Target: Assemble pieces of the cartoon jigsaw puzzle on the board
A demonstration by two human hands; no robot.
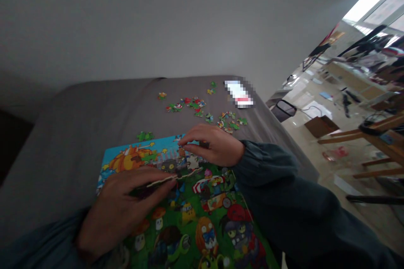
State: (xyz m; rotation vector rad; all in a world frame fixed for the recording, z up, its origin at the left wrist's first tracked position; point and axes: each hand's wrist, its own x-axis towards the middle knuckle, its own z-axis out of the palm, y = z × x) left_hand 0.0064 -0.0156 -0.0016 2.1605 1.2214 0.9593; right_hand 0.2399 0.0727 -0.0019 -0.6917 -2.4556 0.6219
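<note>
Cartoon jigsaw puzzle point(217, 218), mostly assembled, on grey upholstery point(94, 113), both grips at it.

Nearest, my left grip point(126, 206) lies half-curled along a thin raised strip of joined pieces point(170, 179); my right grip point(214, 145) pinches nearly shut at the puzzle's top edge; hold on either, cannot tell. Likely light, stiff card, joints fragile; best taken by the edges. Farther, loose pieces point(192, 107); beyond, a cardboard box point(320, 126) on the floor point(303, 143).

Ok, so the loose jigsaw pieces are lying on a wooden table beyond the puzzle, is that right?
Not quite: the head view shows the loose jigsaw pieces lying on a grey fabric surface, not a wooden table. They are still beyond the puzzle.
</note>
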